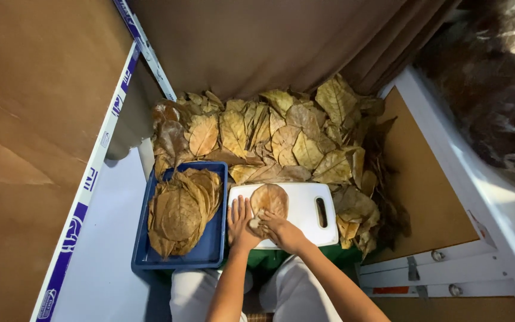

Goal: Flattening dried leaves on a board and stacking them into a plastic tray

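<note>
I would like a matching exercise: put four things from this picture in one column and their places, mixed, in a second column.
1. single round dry brown leaf
2. white plastic cutting board
3. blue plastic tray
4. loose pile of dry leaves

a. left of the board
b. under both hands
c. behind tray and board
d. on the board

Pairs: 1-d, 2-b, 3-a, 4-c

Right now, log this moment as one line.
left hand: flat on white cutting board | right hand: on dried leaf | blue tray: stacked leaves | leaf pile behind
</note>
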